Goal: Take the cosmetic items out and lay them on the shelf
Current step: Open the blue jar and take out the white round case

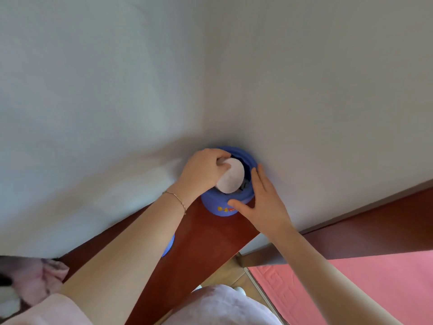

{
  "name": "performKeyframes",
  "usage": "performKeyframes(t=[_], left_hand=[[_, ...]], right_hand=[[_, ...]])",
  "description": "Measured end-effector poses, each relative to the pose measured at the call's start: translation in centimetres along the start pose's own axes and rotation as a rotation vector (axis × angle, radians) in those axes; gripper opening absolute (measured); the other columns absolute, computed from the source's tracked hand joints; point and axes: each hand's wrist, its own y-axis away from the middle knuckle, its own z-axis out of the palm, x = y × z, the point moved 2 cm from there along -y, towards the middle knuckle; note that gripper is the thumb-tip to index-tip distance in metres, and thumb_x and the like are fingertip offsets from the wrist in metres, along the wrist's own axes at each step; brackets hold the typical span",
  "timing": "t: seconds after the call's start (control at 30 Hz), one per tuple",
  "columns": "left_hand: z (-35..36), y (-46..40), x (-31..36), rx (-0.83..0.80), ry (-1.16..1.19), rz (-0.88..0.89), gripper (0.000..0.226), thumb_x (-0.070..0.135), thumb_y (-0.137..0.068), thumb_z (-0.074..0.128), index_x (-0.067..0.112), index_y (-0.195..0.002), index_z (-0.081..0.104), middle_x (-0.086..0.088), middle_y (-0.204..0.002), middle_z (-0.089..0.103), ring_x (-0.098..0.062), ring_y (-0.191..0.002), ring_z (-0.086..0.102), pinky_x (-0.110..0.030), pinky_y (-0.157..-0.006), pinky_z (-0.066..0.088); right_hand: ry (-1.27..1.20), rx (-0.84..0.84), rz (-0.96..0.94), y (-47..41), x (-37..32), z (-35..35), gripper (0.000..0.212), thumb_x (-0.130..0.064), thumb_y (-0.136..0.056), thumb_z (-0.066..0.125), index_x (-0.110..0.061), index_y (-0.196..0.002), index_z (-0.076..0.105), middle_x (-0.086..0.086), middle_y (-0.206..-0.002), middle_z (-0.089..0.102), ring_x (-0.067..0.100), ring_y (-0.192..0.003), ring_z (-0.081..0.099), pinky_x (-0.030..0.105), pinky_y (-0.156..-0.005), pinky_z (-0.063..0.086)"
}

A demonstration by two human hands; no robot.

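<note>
A blue round container (222,206) with small yellow and red marks stands on the reddish-brown wooden shelf (199,242), pushed into the corner where two white walls meet. My left hand (201,172) is over its open mouth, gripping a round white cosmetic item (230,175) that sits tilted in the opening. My right hand (262,200) rests against the container's right side, fingers spread, thumb on the front wall. Dark items deeper inside are mostly hidden.
A blue disc (169,246) peeks out from under my left forearm on the shelf. Crumpled pink cloth (42,280) lies at the lower left. A pink patterned mat (351,285) covers the floor at the lower right, below a brown skirting strip.
</note>
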Motion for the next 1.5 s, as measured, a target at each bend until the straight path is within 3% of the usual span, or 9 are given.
performKeyframes(t=[0.17,0.23,0.4,0.5,0.63,0.83,1.1,1.33,1.5], left_hand=[[-3.9,3.7,-2.2,0.145,0.349,-0.108,0.028,0.015,-0.087,0.059,0.02,-0.114,0.066,0.008,-0.104,0.067,0.005,-0.086,0.058,0.0,-0.072,0.038],[-4.7,6.1,-4.0,0.153,0.465,-0.179,0.025,0.015,-0.087,0.06,0.027,-0.108,0.069,0.013,-0.098,0.069,0.009,-0.083,0.06,-0.009,-0.08,0.044],[-3.4,11.7,-9.2,0.122,0.6,-0.425,0.021,0.019,-0.083,0.064,0.036,-0.093,0.072,0.013,-0.096,0.072,-0.009,-0.098,0.064,-0.033,-0.089,0.05],[-1.1,13.7,-11.2,0.137,0.659,-0.528,0.02,0.013,-0.086,0.062,0.026,-0.095,0.072,0.009,-0.097,0.072,-0.013,-0.1,0.063,-0.03,-0.087,0.049],[2.5,14.8,-11.9,0.048,0.552,-0.538,0.024,0.013,-0.088,0.058,0.018,-0.108,0.069,0.001,-0.109,0.066,-0.012,-0.103,0.059,-0.023,-0.084,0.045],[3.4,15.8,-14.2,-0.026,0.541,-0.596,0.024,0.02,-0.089,0.056,0.024,-0.11,0.067,0.004,-0.113,0.059,-0.014,-0.105,0.058,-0.039,-0.094,0.049],[5.0,13.9,-12.4,-0.035,0.318,-0.469,0.029,0.021,-0.09,0.054,0.021,-0.118,0.061,0.01,-0.113,0.059,-0.001,-0.1,0.052,-0.015,-0.08,0.039],[6.5,12.9,-11.4,0.117,0.012,-0.228,0.032,0.013,-0.091,0.051,0.015,-0.122,0.058,0.0,-0.118,0.06,-0.015,-0.108,0.056,-0.026,-0.088,0.045],[7.6,12.7,-12.0,0.075,-0.139,-0.148,0.037,0.005,-0.085,0.045,0.015,-0.117,0.061,-0.008,-0.107,0.064,-0.027,-0.095,0.06,-0.042,-0.074,0.051]], right_hand=[[0.113,-0.035,-0.023,-0.2,-0.6,-0.6,0.093,-0.058,-0.081,0.056,-0.018,-0.149,0.006,0.0,-0.158,-0.002,0.014,-0.144,0.009,0.028,-0.11,0.024],[0.121,-0.047,-0.019,-0.3,-0.7,-0.8,0.093,-0.057,-0.081,0.056,-0.019,-0.149,0.005,0.001,-0.158,-0.003,0.014,-0.144,0.009,0.029,-0.11,0.024],[0.116,-0.046,-0.012,-0.1,-0.9,-0.8,0.09,-0.054,-0.082,0.057,-0.019,-0.149,0.008,0.0,-0.158,-0.002,0.015,-0.143,0.01,0.03,-0.109,0.027],[0.116,-0.04,-0.01,-0.1,-0.9,-0.7,0.089,-0.054,-0.082,0.057,-0.019,-0.148,0.01,0.0,-0.158,-0.002,0.016,-0.143,0.011,0.029,-0.108,0.027],[0.123,-0.041,0.007,0.0,-0.8,-0.6,0.089,-0.054,-0.082,0.056,-0.02,-0.149,0.009,-0.002,-0.158,-0.003,0.014,-0.143,0.01,0.028,-0.108,0.026],[0.113,-0.035,0.006,-0.1,-0.6,-0.5,0.089,-0.056,-0.081,0.056,-0.02,-0.148,0.01,-0.002,-0.158,-0.001,0.015,-0.143,0.01,0.03,-0.108,0.027],[0.084,-0.024,0.015,-0.2,-0.3,-0.2,0.09,-0.054,-0.08,0.059,-0.02,-0.148,0.011,-0.002,-0.158,-0.001,0.015,-0.143,0.01,0.031,-0.111,0.024],[0.079,-0.019,0.009,-0.2,-0.4,-0.2,0.09,-0.052,-0.08,0.06,-0.02,-0.148,0.011,-0.002,-0.158,0.0,0.015,-0.143,0.01,0.03,-0.11,0.024],[0.056,-0.018,0.006,-0.1,-0.4,-0.3,0.091,-0.052,-0.08,0.06,-0.021,-0.148,0.009,-0.003,-0.158,-0.001,0.013,-0.143,0.01,0.028,-0.11,0.023]])
